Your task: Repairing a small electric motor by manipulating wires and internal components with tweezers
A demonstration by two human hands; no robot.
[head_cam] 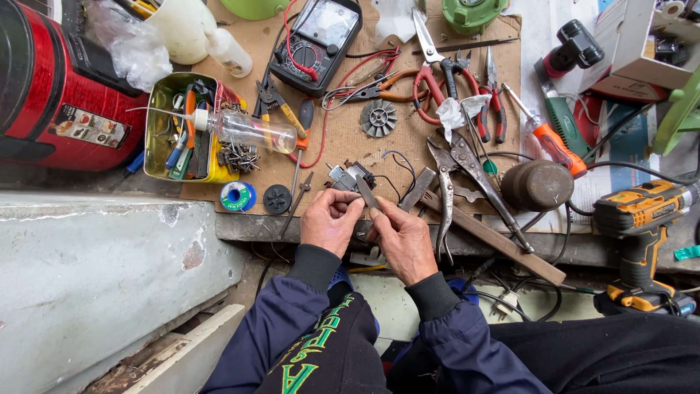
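Both my hands meet at the front edge of a cardboard-covered work surface (350, 138). My left hand (329, 221) pinches a small metal part between thumb and fingers. My right hand (402, 238) holds a slim flat metal tool (367, 192), whose tip points up towards a small electric motor part (348, 176) with thin black wires. The hands touch each other. Dark blue sleeves cover both forearms.
Around lie large pliers (467, 171), red-handled cutters (437, 73), a multimeter (317, 44), a yellow tin of tools (157, 138), a clear bottle (244, 130), a solder spool (238, 195), a yellow cordless drill (642, 211), a round brown weight (537, 185) and a red canister (51, 95).
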